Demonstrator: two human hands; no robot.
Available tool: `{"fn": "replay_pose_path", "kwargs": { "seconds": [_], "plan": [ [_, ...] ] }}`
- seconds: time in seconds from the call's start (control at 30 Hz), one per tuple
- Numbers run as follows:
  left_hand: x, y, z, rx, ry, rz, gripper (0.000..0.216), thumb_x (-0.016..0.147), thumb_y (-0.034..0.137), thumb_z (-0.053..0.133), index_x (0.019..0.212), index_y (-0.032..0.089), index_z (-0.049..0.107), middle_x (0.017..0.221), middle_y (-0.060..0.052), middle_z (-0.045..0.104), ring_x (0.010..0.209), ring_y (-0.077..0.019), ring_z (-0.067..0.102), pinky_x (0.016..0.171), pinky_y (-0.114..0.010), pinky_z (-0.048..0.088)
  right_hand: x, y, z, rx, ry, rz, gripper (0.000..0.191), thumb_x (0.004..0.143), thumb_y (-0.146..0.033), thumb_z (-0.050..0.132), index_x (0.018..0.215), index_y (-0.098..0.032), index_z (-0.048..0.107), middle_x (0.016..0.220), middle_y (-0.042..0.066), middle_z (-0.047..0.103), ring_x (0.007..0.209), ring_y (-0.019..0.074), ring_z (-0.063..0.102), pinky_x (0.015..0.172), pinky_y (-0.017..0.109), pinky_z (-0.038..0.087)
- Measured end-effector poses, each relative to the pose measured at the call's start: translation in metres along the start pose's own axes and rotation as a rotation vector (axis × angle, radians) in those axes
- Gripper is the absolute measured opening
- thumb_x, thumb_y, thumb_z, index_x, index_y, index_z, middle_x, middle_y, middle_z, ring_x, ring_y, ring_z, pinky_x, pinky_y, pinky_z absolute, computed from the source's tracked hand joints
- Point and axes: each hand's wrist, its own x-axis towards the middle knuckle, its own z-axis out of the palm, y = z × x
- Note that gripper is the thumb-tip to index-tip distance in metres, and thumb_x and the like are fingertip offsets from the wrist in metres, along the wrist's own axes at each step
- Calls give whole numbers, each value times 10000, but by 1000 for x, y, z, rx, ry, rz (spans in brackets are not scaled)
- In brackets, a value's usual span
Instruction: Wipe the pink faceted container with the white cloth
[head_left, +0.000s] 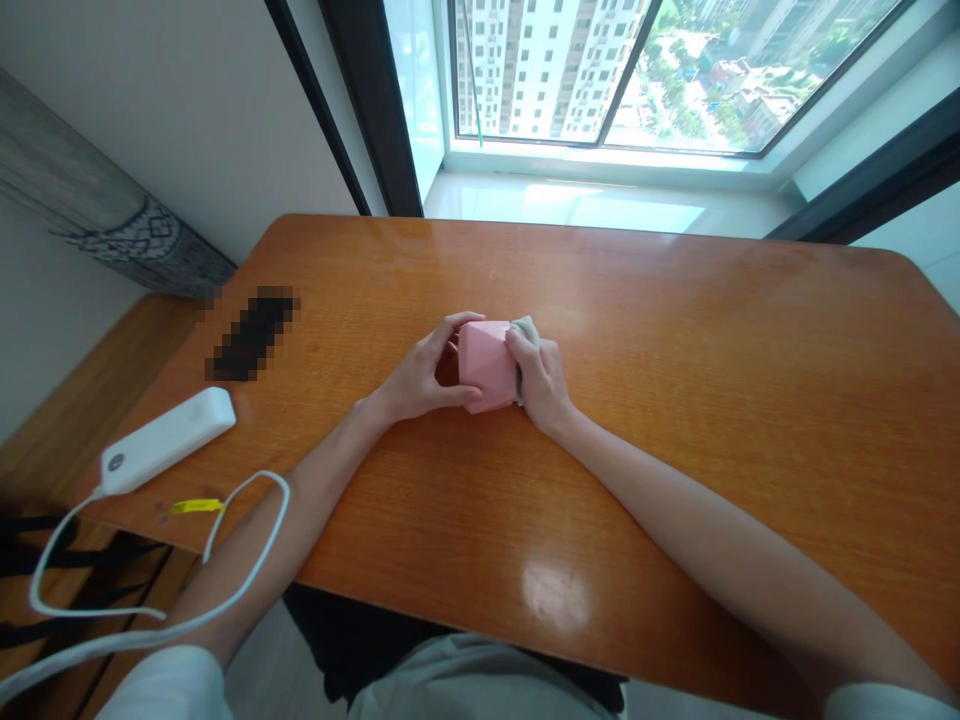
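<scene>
A pink faceted object (486, 364) rests on the wooden table (675, 400) near its middle. My left hand (420, 375) grips its left side, fingers curled over the top and thumb underneath. My right hand (540, 380) presses a small grey cloth (526, 328) against the object's right side. Most of the cloth is hidden behind my fingers.
A white power bank (166, 438) lies at the table's left edge, its white cable (247, 560) looping off the front edge with a yellow tag (195, 507). A blurred dark item (251, 333) lies further back on the left. A large window (637, 70) is beyond the table.
</scene>
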Motion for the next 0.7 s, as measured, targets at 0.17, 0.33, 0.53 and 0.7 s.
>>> {"fn": "replay_pose_path", "kwargs": {
  "seconds": [0.17,0.33,0.53,0.7],
  "plan": [
    [-1,-2,1,-20,-4,8,1041,786,818,907,1580,271,516,1344,-112,708,1045,-257,709,918,-371,610,0,0,-1,-3,-15,4,638,963,-814,653,735,-245,476,678,-37,394,633,124,336,554,286,267],
    [-2,-4,0,-30,-9,2,1048,776,823,910,1580,286,506,1355,-107,695,1053,-258,698,906,-363,601,1,-1,-4,41,-93,4,629,959,-794,693,734,-237,506,686,-33,431,628,120,349,555,280,283],
    [-2,-5,1,-45,-4,1,1076,750,828,929,1572,287,496,1378,-113,683,1059,-258,688,911,-362,595,2,4,-10,128,-230,21,547,975,-724,730,759,-239,598,652,-29,505,610,137,447,559,281,353],
    [-1,-8,2,-68,5,1,1097,706,832,953,1547,290,502,1365,-115,690,1048,-264,705,899,-369,610,5,1,-10,237,-301,66,444,879,-646,848,985,-231,730,814,-6,672,728,162,575,668,284,470]
  ]
}}
